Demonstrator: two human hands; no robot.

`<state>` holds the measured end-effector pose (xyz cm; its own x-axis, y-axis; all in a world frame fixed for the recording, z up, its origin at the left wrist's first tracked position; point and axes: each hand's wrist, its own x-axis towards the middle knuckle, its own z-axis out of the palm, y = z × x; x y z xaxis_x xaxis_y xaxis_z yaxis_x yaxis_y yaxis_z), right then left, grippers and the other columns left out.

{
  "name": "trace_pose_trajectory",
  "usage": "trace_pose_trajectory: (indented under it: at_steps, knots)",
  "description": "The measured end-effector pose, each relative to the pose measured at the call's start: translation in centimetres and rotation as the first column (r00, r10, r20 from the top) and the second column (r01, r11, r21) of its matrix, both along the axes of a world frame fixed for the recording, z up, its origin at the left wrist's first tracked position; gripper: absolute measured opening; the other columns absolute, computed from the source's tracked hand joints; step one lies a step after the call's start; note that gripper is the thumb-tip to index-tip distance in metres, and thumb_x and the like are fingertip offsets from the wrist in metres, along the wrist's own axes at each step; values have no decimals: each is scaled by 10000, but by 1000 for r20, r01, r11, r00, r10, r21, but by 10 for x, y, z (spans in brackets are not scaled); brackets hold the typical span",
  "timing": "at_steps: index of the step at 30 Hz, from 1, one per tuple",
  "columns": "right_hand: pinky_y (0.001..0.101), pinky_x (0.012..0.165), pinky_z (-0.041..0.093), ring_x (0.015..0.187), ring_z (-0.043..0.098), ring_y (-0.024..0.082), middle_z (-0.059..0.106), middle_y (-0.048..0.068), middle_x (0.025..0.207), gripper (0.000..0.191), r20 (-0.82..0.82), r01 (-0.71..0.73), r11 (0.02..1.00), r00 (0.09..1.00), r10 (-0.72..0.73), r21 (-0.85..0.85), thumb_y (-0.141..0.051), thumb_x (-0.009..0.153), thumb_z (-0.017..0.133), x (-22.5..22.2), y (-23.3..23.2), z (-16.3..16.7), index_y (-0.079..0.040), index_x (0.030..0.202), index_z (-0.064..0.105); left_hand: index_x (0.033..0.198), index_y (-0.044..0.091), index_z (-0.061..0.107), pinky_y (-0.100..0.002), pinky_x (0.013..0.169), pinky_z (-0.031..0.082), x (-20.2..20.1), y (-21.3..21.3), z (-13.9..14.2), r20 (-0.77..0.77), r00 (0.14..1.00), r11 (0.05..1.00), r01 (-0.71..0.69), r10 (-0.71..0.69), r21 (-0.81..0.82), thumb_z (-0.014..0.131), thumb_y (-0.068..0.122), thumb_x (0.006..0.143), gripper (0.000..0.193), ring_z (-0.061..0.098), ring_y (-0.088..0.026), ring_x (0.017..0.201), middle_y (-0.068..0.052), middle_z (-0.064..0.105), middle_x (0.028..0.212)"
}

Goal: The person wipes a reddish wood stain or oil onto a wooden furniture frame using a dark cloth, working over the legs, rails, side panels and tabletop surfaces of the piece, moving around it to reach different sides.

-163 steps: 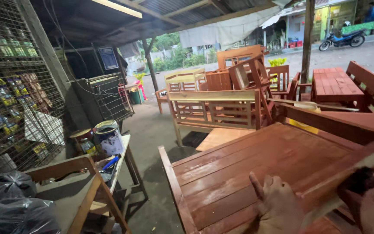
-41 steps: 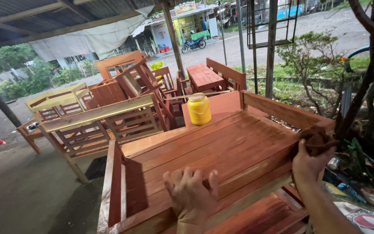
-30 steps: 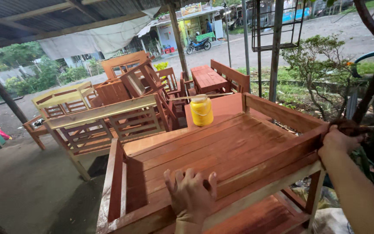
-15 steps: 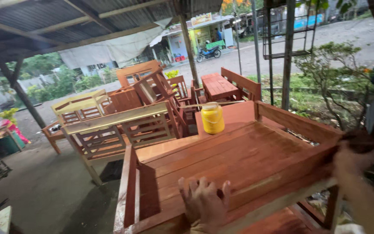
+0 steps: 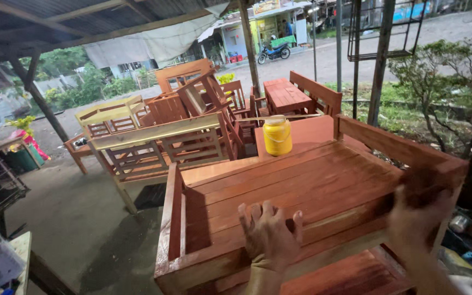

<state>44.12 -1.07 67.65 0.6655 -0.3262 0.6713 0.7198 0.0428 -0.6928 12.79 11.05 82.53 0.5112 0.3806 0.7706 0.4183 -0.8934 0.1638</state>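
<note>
1. Pressing flat, your left hand (image 5: 269, 232) stays spread on the red wooden bench (image 5: 301, 191).
2. Your right hand (image 5: 419, 210) has slid along the bench's end rail; blurred, its grip can't be told.

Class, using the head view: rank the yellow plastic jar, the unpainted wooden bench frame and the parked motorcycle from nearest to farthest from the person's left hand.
1. Yellow plastic jar, just beyond the left hand, on the red bench.
2. Unpainted wooden bench frame, farther left.
3. Parked motorcycle, far back by the road.
</note>
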Motion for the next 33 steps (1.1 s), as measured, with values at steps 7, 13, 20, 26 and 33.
trace_pose_trajectory:
  at_steps: [7,13,20,26,33]
  knots:
    - [485,977,444,1204,519,317,530,174,1338,671,188,-461,887,874,448,26,-175,789,820,-190,50,50,-53,1380,525,914,110,717,-613,1118,232,6,7,-5,266,963,999,46,-46,5,566,313,942,254,587,-309,1114,-98,669,1066]
    - [536,1150,340,1339,475,431,534,229,1409,647,341,33,922,934,110,-387,-231,826,778,-159,33,28,-51,1397,533,917,107,718,-628,1101,234,2,9,-12,247,967,993,-88,66,77,556,325,942,272,568,-317,1133,-121,663,1130]
    - [455,1243,316,1440,407,386,380,227,1544,785,130,132,984,985,-117,-121,-295,1063,774,36,-1,-30,26,1568,266,893,103,715,-689,1101,168,22,6,-5,222,964,989,-149,144,5,603,377,899,297,479,-361,1238,-178,595,1245]
    - [455,1270,311,1497,390,385,310,257,1624,883,-462,212,976,871,-164,54,-384,1077,712,154,-39,3,31,1623,156,983,106,708,-668,1135,161,60,-31,5,243,966,995,69,-84,68,636,364,904,280,445,-379,1298,-199,561,1326]
    - [453,1315,279,1567,349,397,224,311,1689,957,-375,161,987,916,-144,14,-403,1112,672,143,-41,-13,71,1652,41,965,127,731,-582,1132,200,68,-43,17,289,944,979,187,-158,-78,613,292,955,202,462,-346,1276,-177,586,1285]
